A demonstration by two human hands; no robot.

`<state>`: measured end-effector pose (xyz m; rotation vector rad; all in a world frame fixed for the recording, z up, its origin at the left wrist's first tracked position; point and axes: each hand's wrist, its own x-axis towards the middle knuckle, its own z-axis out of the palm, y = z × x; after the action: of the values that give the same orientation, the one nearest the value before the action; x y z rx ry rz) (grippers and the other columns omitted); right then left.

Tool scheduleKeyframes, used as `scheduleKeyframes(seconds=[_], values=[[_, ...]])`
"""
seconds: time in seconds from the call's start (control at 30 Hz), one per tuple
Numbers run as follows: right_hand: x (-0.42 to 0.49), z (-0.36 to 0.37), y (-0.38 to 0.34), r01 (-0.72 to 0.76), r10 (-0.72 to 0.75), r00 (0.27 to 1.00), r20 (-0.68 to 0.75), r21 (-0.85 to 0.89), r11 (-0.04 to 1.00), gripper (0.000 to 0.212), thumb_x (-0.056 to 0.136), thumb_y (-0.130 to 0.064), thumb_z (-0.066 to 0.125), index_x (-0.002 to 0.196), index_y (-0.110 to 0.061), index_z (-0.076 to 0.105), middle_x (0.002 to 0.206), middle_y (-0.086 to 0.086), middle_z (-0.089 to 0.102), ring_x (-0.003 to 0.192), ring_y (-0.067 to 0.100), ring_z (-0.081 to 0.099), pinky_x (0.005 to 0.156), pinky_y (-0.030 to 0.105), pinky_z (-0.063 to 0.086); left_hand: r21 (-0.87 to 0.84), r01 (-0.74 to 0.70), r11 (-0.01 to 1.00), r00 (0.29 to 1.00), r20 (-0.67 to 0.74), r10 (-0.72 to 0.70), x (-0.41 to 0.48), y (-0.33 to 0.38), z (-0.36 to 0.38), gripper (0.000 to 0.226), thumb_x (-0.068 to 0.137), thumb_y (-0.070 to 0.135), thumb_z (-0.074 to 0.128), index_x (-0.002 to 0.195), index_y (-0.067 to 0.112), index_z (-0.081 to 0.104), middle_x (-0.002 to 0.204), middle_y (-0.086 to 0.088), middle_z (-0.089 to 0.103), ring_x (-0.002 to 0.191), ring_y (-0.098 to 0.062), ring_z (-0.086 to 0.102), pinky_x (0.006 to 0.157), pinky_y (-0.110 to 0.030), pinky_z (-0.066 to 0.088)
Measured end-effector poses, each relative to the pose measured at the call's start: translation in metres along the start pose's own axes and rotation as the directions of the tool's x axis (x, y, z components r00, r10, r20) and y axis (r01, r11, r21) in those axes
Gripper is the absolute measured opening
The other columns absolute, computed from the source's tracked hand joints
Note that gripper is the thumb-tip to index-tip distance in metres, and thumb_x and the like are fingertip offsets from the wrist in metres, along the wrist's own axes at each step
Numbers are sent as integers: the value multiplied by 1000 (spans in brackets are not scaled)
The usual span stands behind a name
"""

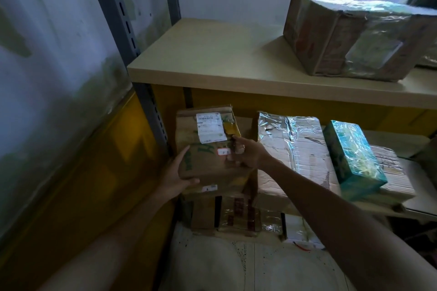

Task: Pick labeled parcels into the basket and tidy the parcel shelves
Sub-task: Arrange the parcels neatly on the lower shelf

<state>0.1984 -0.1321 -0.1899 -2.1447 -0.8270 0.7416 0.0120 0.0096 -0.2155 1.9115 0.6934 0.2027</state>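
Note:
A brown cardboard parcel (208, 149) with a white shipping label and a small pink sticker sits at the left end of the lower shelf, on top of another taped box (236, 215). My left hand (176, 176) grips its lower left corner. My right hand (248, 152) holds its right edge, thumb on top. To its right lies a wide flat box (295, 149) wrapped in clear tape, and on that a teal box (352, 156). No basket is in view.
The upper shelf board (212, 59) carries a large taped carton (350, 35) at its right. A grey slotted upright (127, 38) stands left of the shelves against the wall. A white sack-like surface (236, 264) lies below the parcels.

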Motion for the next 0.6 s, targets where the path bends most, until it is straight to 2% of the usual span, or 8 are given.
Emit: scheduleKeyframes(seconds=[0.03, 0.07, 0.17, 0.27, 0.3, 0.4, 0.47, 0.6], values=[[0, 4, 0, 23, -23, 999, -29, 21, 1000, 59, 83, -21, 68, 136, -19, 41, 132, 8, 53, 94, 6, 56, 60, -1, 38, 113, -7, 994, 998, -69, 15, 2, -2, 2, 87, 74, 10, 73, 143, 26, 25, 145, -11, 29, 134, -29, 29, 108, -48, 31], [1, 9, -1, 50, -49, 996, -71, 12, 999, 56, 85, -23, 65, 136, -20, 41, 129, 8, 56, 89, 4, 55, 60, 1, 38, 218, 6, 976, 988, -154, 28, 5, -3, 4, 78, 78, 12, 70, 142, 26, 29, 144, -13, 30, 132, -30, 31, 108, -46, 31], [2, 22, -3, 71, -73, 988, -136, -19, 997, 55, 90, -30, 57, 140, -23, 35, 130, 9, 55, 103, 14, 55, 80, 17, 41, 320, 84, 944, 943, -333, 29, 11, 0, 6, 63, 83, 9, 62, 139, 24, 36, 143, -16, 33, 131, -33, 32, 108, -42, 32], [-5, 11, 7, 71, -59, 990, -126, 97, 993, 59, 91, -31, 57, 144, -27, 30, 135, 12, 51, 109, 20, 54, 81, 25, 50, 469, 117, 875, 945, -322, 47, 13, 6, 5, 68, 79, 23, 64, 139, 24, 33, 148, -14, 24, 137, -32, 18, 112, -42, 23], [-9, 2, 14, 59, -41, 987, -157, 113, 992, 63, 89, -30, 59, 145, -25, 29, 136, 13, 50, 115, 23, 53, 88, 31, 50, 539, 109, 835, 944, -319, 83, 12, 9, 7, 70, 77, 29, 65, 139, 26, 32, 151, -13, 19, 139, -32, 12, 113, -42, 19], [-25, -32, 44, 4, 0, 967, -253, 15, 1000, 71, 85, -28, 66, 145, -19, 30, 140, 15, 47, 125, 29, 49, 101, 36, 40, 702, -11, 712, 919, -274, 284, 4, 23, 23, 74, 74, 40, 66, 139, 26, 33, 154, -11, 13, 141, -32, 5, 113, -46, 11], [-38, -56, 67, -19, -16, 953, -303, -112, 994, 73, 83, -31, 68, 145, -17, 30, 143, 14, 45, 129, 29, 45, 102, 35, 37, 672, -144, 727, 902, -214, 376, 0, 37, 44, 70, 74, 34, 68, 137, 24, 38, 151, -10, 21, 139, -31, 15, 110, -45, 18], [-68, -97, 120, -101, -8, 928, -373, -273, 957, 74, 82, -33, 68, 144, -12, 32, 144, 14, 43, 131, 28, 41, 106, 37, 34, 463, -344, 817, 902, -78, 424, -10, 59, 110, 55, 79, 19, 64, 130, 19, 45, 143, -2, 36, 129, -20, 34, 96, -23, 28]])
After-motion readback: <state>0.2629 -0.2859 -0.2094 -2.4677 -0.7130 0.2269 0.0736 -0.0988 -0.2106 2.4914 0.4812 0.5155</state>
